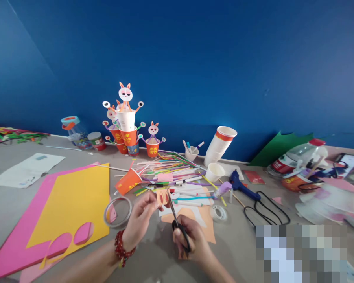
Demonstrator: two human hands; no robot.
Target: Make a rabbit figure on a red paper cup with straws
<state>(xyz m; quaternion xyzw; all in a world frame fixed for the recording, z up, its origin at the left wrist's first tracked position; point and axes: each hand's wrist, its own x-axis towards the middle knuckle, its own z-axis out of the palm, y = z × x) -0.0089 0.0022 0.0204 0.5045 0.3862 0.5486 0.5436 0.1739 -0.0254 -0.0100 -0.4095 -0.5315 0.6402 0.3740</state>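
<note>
Cutting was the step in hand: the left hand [146,210] pinched a small piece of peach paper [162,197] marked with two reddish ear shapes, and the right hand [193,237] gripped the scissors [176,224] by their black handles. The piece was held above the middle of the surface [147,263], with the blades at its right edge; whether they were parted could not be told. The next move seemed to call for a steady pinch and short snips around the ear outlines, the left fingertips kept clear of the blades.

Beyond the hands, a small white cup [191,155] held several pens, standing upright or leaning. An orange cup [128,182] lay tipped among straws and pens. A red cup [152,149] carried a rabbit figure [153,129] on purple stems, and just to its left rose stacked cups with similar figures. A leaning stack of white cups [220,147] stood near the wall [177,70], beside an open white cup [215,172] whose inside was hard to make out.
</note>
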